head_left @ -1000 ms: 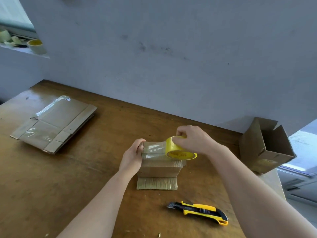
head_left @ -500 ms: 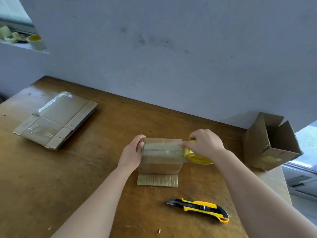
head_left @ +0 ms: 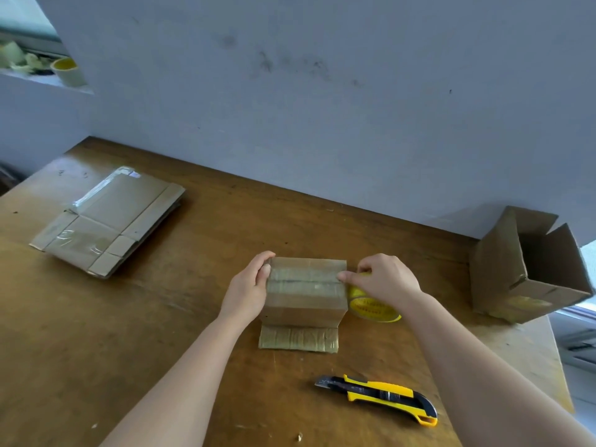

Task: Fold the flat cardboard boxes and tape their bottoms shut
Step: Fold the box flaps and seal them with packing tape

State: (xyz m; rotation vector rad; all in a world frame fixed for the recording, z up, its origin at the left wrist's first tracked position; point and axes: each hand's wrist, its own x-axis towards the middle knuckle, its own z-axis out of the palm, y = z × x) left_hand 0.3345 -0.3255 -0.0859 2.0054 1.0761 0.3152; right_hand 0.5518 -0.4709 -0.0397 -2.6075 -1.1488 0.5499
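Cardboard box (head_left: 304, 295) stands on the table (head_left: 161, 333) between our two hands, flaps closed on top, clear tape along the seam. Our left hand (head_left: 248, 288) grips the box's left end, fingers curled round its top edge. Our right hand (head_left: 383, 279) holds the yellow tape roll (head_left: 371, 306), fingers curled over it, one fingertip touching the box's right edge. Utility knife (head_left: 380, 395) lies nearer us than the right fingers. Flat boxes (head_left: 109, 221) lie well left of the left fingers, an open box (head_left: 522, 269) well right of the right fingers.
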